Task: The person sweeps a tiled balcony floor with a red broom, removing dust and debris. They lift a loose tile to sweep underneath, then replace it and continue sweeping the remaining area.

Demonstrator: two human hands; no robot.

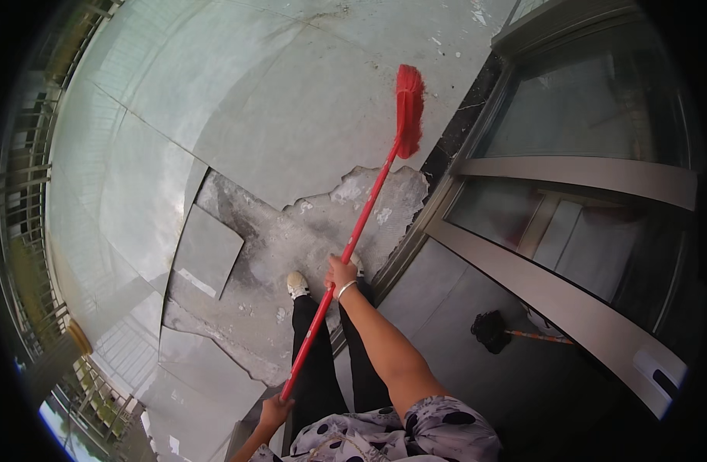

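A red broom (pixel 367 213) slants across the view, its handle running from my waist out to the floor ahead. Near the handle's lower end, my left hand (pixel 276 411) is closed around it. Farther up the handle, my right hand (pixel 341 272), with a bracelet at the wrist, also grips it. The broom's red bristle head (pixel 410 112) lies at the far end over the grey floor covering (pixel 295 115), close to the dark stone threshold. Whether the bristles press on the floor I cannot tell. My shoes stand on a rough bare patch (pixel 261 231) where the covering is torn away.
A loose piece of covering (pixel 208 251) lies left of my feet. To the right stands a glass door (pixel 561 225) with metal bars, beside a raised track. Behind it a dark mop head (pixel 492 332) rests on grey tiles. Railings (pixel 27 190) line the far left. White scraps dot the floor ahead.
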